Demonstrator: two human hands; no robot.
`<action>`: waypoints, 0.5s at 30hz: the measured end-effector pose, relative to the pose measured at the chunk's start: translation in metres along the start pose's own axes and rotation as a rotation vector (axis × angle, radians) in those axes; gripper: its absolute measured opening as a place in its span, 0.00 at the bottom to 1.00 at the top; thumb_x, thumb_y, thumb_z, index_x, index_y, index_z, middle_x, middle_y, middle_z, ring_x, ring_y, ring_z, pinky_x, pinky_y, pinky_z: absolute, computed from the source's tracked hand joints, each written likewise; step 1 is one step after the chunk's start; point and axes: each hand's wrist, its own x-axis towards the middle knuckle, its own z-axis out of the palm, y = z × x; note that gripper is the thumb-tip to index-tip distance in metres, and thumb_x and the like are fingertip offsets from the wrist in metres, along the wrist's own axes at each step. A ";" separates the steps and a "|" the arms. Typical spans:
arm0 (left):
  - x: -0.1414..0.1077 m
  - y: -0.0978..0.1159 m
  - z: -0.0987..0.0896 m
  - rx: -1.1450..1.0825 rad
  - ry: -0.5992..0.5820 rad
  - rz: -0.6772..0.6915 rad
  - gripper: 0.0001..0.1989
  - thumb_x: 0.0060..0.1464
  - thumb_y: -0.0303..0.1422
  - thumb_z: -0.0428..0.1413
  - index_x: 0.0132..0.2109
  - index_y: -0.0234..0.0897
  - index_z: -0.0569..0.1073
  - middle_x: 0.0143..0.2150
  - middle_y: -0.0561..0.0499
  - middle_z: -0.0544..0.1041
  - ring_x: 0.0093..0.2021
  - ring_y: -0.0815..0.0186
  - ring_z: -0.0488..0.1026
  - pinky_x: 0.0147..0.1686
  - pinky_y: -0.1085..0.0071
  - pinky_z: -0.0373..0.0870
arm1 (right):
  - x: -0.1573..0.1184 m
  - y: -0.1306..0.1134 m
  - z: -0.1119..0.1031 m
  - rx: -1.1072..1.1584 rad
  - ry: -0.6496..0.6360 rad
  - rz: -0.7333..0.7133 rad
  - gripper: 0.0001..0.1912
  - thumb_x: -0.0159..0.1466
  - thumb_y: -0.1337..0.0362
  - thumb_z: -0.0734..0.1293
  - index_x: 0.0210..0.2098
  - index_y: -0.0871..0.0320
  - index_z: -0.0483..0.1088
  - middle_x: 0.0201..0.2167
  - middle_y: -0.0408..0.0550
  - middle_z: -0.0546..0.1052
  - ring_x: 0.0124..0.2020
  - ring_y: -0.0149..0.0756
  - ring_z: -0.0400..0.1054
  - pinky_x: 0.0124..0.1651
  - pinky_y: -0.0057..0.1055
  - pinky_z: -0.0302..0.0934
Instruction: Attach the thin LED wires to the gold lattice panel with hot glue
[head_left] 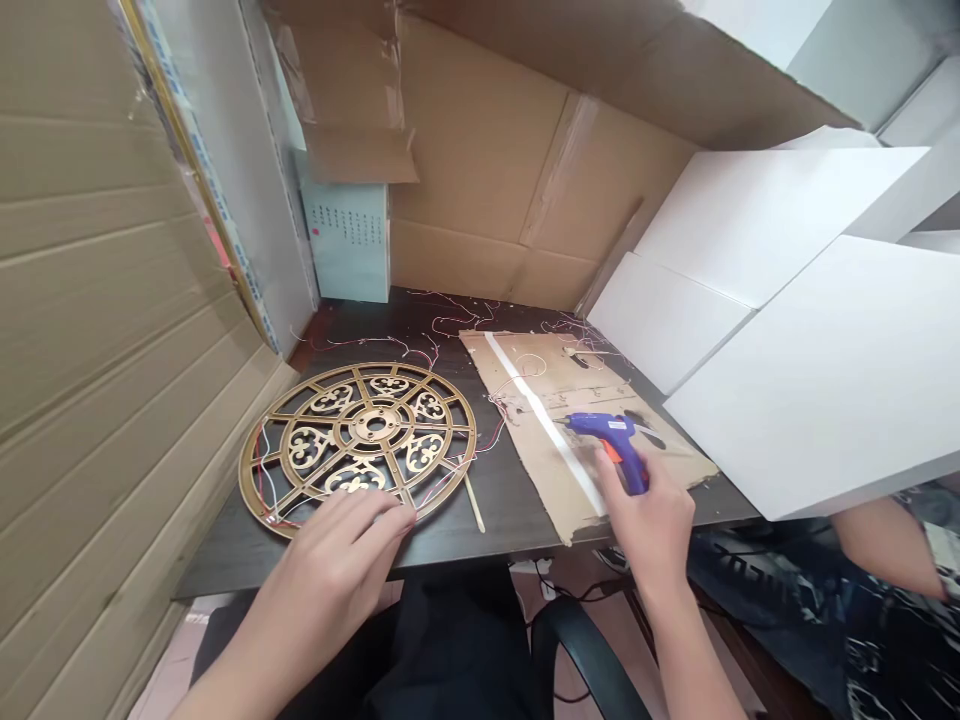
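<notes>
A round, bronze-coloured openwork frame (377, 426) with scroll ornaments lies on the dark desk. My left hand (349, 545) is at its near rim, fingers bent together over the edge; the fingertips are partly hidden. Red and white wires (264, 470) run along the frame's left side, and more cross its right rim. My right hand (651, 515) grips a blue hot glue gun (609, 432) by the handle, a finger at the orange trigger. Its nozzle points left, over a cardboard sheet (551, 470) that bears a white strip (534, 405).
A thin pale stick (472, 495) lies beside the frame. Loose wires (457, 322) are scattered at the back of the desk (442, 550). White boxes (817, 370) stand at right, cardboard walls (480, 130) behind and left. Another person's arm (885, 545) shows at right.
</notes>
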 end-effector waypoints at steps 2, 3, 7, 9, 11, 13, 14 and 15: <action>-0.001 0.000 -0.002 -0.017 -0.011 0.006 0.11 0.67 0.23 0.55 0.54 0.36 0.71 0.48 0.47 0.75 0.47 0.60 0.68 0.51 0.63 0.63 | -0.012 -0.007 -0.001 0.048 0.020 -0.050 0.36 0.62 0.36 0.69 0.49 0.63 0.79 0.40 0.59 0.82 0.41 0.54 0.77 0.49 0.45 0.70; -0.001 0.000 -0.002 -0.026 -0.020 0.006 0.11 0.67 0.23 0.56 0.55 0.36 0.71 0.47 0.48 0.76 0.47 0.61 0.68 0.51 0.63 0.63 | -0.020 -0.012 -0.002 0.080 0.027 -0.094 0.33 0.62 0.37 0.70 0.49 0.62 0.79 0.40 0.57 0.83 0.40 0.51 0.77 0.48 0.44 0.70; -0.002 -0.001 -0.003 -0.047 -0.074 -0.013 0.12 0.68 0.23 0.54 0.56 0.37 0.71 0.49 0.47 0.76 0.48 0.60 0.67 0.52 0.63 0.62 | -0.045 -0.030 -0.002 0.236 0.085 -0.371 0.23 0.65 0.51 0.76 0.51 0.61 0.77 0.42 0.54 0.83 0.39 0.45 0.78 0.46 0.38 0.73; -0.002 -0.001 -0.003 -0.059 -0.096 -0.017 0.13 0.68 0.23 0.54 0.57 0.37 0.70 0.51 0.47 0.75 0.49 0.60 0.67 0.52 0.63 0.63 | -0.051 -0.039 -0.001 0.279 0.114 -0.474 0.20 0.64 0.57 0.77 0.51 0.61 0.76 0.43 0.54 0.82 0.41 0.45 0.79 0.47 0.37 0.74; -0.002 0.000 -0.003 -0.064 -0.100 -0.016 0.14 0.67 0.22 0.54 0.57 0.36 0.70 0.51 0.47 0.75 0.49 0.60 0.67 0.52 0.63 0.63 | -0.053 -0.047 0.000 0.292 0.137 -0.560 0.20 0.63 0.61 0.78 0.52 0.60 0.75 0.43 0.53 0.82 0.41 0.44 0.79 0.47 0.37 0.75; -0.001 0.002 -0.003 -0.057 -0.088 -0.013 0.15 0.67 0.20 0.54 0.57 0.35 0.70 0.50 0.46 0.76 0.49 0.61 0.68 0.51 0.64 0.64 | -0.053 -0.054 0.001 0.284 0.141 -0.631 0.20 0.63 0.64 0.78 0.52 0.60 0.75 0.42 0.52 0.82 0.39 0.42 0.79 0.46 0.36 0.76; 0.000 0.003 -0.003 -0.051 -0.077 -0.009 0.15 0.66 0.19 0.54 0.57 0.34 0.70 0.49 0.46 0.76 0.48 0.61 0.68 0.51 0.64 0.64 | -0.053 -0.057 0.001 0.278 0.139 -0.656 0.20 0.62 0.64 0.79 0.51 0.60 0.75 0.42 0.52 0.82 0.38 0.41 0.79 0.45 0.35 0.76; 0.001 0.005 -0.004 -0.042 -0.061 -0.003 0.15 0.66 0.18 0.54 0.56 0.34 0.71 0.48 0.46 0.76 0.47 0.62 0.68 0.50 0.64 0.64 | -0.053 -0.060 0.002 0.272 0.138 -0.675 0.19 0.62 0.65 0.79 0.51 0.59 0.75 0.41 0.52 0.82 0.38 0.41 0.79 0.44 0.34 0.76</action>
